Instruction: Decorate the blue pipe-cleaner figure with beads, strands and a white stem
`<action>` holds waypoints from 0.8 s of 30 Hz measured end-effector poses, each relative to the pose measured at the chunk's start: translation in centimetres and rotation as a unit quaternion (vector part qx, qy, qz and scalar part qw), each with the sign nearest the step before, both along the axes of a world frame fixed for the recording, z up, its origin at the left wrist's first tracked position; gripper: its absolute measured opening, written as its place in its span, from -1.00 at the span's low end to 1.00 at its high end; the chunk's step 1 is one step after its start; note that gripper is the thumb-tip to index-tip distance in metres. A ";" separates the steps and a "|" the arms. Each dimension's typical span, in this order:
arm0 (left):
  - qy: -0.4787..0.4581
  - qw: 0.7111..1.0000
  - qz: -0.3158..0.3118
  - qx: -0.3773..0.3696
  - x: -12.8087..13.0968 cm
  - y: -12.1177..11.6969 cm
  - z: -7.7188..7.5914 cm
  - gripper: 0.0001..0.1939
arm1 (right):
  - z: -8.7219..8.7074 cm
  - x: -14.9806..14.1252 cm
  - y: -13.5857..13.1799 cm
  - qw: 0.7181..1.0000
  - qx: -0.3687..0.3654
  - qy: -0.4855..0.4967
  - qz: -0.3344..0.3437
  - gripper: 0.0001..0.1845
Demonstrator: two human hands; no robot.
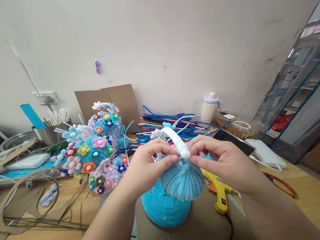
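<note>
A lamp-shaped craft of fuzzy pipe cleaners stands in front of me. Its curved white wrapped stem (175, 138) carries a ribbed pale-blue shade (183, 182) over a round bright-blue base (166, 211). My left hand (149, 164) pinches with thumb and fingers at the left of the stem's lower end, just above the shade. From the right, my right hand (223, 157) pinches at the same joint. Exactly what lies between the fingertips is partly hidden. Small blue and pale flowers (168, 125) sit at the top of the stem.
A yellow glue gun (220, 195) lies on the cardboard by my right forearm, its cord running frontward. Flower-covered blue crafts (91, 156) stand at left. Behind are piled pipe cleaners (163, 121) and a white bottle (209, 107). A phone (234, 142) and power bank (266, 154) lie right.
</note>
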State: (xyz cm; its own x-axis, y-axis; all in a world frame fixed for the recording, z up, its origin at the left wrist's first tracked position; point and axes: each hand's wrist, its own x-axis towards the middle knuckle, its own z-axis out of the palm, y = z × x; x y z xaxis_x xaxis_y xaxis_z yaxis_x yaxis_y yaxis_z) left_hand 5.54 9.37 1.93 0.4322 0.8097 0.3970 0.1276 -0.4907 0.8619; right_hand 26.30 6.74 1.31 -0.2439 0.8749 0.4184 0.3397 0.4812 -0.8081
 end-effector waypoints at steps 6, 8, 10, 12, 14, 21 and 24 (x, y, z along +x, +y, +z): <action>0.004 0.997 0.047 0.059 0.1 -0.1 0.1 -0.92 | -0.6 -0.4 0.1 0.998 0.042 0.039 -0.021 -0.92; 0.002 0.990 0.082 0.116 0.1 -0.2 0.1 -0.91 | -0.9 -0.6 0.1 0.995 0.069 0.064 -0.032 -0.93; 0.003 0.976 0.123 0.180 0.2 -0.2 0.0 -0.92 | -1.1 -0.8 0.1 0.991 0.094 0.081 -0.043 -0.94; 0.014 0.957 0.161 0.242 0.2 -0.4 -0.1 -0.92 | -1.1 -0.9 0.0 0.988 0.116 0.085 -0.050 -0.93; 0.023 0.934 0.196 0.298 0.3 -0.8 0.0 -0.92 | -0.8 -1.0 -0.4 0.986 0.138 0.075 -0.054 -0.90; 0.054 0.929 0.146 0.336 0.0 -6.5 2.2 -0.81 | 1.1 -0.9 -5.0 0.987 0.154 0.051 0.006 -0.82; 0.077 0.962 0.076 0.250 -0.2 -8.8 3.0 -0.81 | 1.9 -1.1 -7.2 0.991 0.086 0.061 0.083 -0.78</action>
State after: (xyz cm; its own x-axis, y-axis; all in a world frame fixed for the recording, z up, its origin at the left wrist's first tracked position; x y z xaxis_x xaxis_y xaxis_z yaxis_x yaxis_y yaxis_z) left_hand 5.30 0.58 4.90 0.4093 0.5926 0.6938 0.3381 -0.8047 0.4879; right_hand 25.16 -0.45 3.26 -0.3163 0.7405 0.5930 0.1488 0.6561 -0.7399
